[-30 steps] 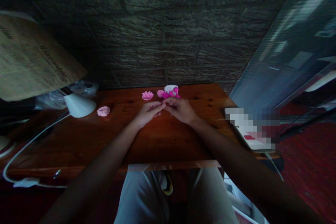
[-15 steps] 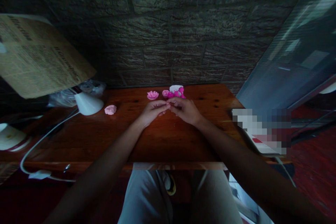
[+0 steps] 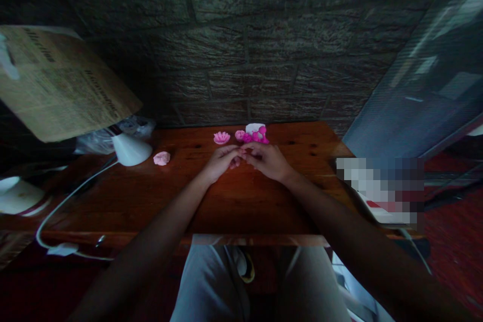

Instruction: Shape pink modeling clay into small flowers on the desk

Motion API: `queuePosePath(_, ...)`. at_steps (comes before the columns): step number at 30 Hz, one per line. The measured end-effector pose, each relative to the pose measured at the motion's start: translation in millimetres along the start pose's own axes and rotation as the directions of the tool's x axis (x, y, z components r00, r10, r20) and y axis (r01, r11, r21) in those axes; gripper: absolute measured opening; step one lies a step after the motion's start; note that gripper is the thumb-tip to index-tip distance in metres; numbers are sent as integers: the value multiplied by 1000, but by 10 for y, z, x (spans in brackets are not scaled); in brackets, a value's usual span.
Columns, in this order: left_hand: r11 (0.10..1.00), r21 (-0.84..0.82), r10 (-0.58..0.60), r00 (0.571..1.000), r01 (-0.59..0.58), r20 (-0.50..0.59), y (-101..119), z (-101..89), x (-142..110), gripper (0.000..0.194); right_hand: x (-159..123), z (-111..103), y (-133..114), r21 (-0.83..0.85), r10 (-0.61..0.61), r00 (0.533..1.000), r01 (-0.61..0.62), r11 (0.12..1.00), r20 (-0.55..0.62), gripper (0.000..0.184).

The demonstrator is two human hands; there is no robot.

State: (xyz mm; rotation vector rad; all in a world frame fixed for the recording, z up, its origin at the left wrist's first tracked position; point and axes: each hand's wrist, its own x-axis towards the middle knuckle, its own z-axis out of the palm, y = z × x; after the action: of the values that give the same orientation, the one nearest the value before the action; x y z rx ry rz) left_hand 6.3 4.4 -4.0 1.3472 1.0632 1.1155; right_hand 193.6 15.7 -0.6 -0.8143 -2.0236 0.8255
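Observation:
My left hand and my right hand meet fingertip to fingertip over the wooden table. The fingers of both are closed in a pinch; whatever lies between them is too small or hidden to name. Just beyond the hands are a pink flower with upright petals, a smaller pink flower-like piece and bright magenta pieces. A white object stands behind the magenta pieces. To the left, a pale pink lump of soft-looking material rests on the tabletop.
On the wooden table stands a lamp with a white base and a newsprint-patterned shade. Its white cord runs over the front edge. A white cup lies at far left. A blurred-out flat item occupies the right edge.
The view has shifted slightly, so everything sits a little further right. My hands stay together at the same spot, with only small finger movement.

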Motion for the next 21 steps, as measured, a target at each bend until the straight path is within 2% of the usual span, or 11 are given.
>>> queuePosePath(6, 1000, -7, -16, 1000, 16, 1, 10, 22, -7, 28, -7, 4, 1, -16, -11, 1000, 11, 1000, -1, 24)
queuePosePath(12, 997, 49, 56, 998, -58, 40, -32, -9, 4, 42, -10, -5, -45, -22, -16, 1000, 16, 1000, 9, 20)
queuePosePath(16, 992, 72, 99, 994, -102, 52, -9, -11, -12, 42, -3, 7, -20, -24, -18, 1000, 19, 1000, 23, 19)
queuePosePath(21, 994, 50, 100, 994, -102, 33, 30, 6, -34, 41, -7, 18, 8, 21, -26, 999, 26, 999, 27, 17)
